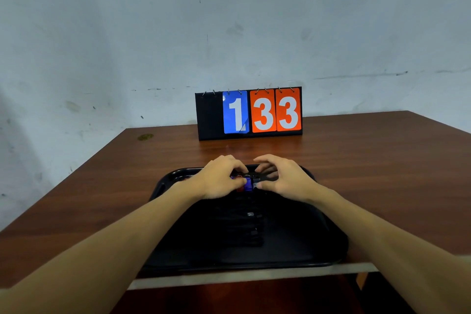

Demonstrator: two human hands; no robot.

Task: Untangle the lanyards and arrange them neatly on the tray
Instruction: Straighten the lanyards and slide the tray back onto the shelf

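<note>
Lanyards: a small blue-and-red bunch of lanyards [246,183] lies at the 12 o'clock end of the tray [328,242], between the two hands.
Dark stack: a dark stack [242,231] of what look like black straps laid in rows sits at the tray's centre, with a small pale fitting [250,214] on it. Detail is too dim to tell more.
Left hand: the left hand [220,180] has its fingers curled down, pinching the coloured bunch from 9 o'clock.
Right hand: the right hand [286,178] has its fingers arched and its thumb on a dark end at 3 o'clock. The grip looks like a light pinch and is partly hidden.
Handling: probably light, limp, flat webbing that folds and snags on itself, while the clips are hard and small.
Where to hold: judged best at the clip or just behind it, so the strap trails free instead of bunching.
Risk: a hard pull would likely tighten the loops.
Surroundings: a flip scoreboard [249,112] stands at 12 o'clock on the wooden table [102,186].
</note>
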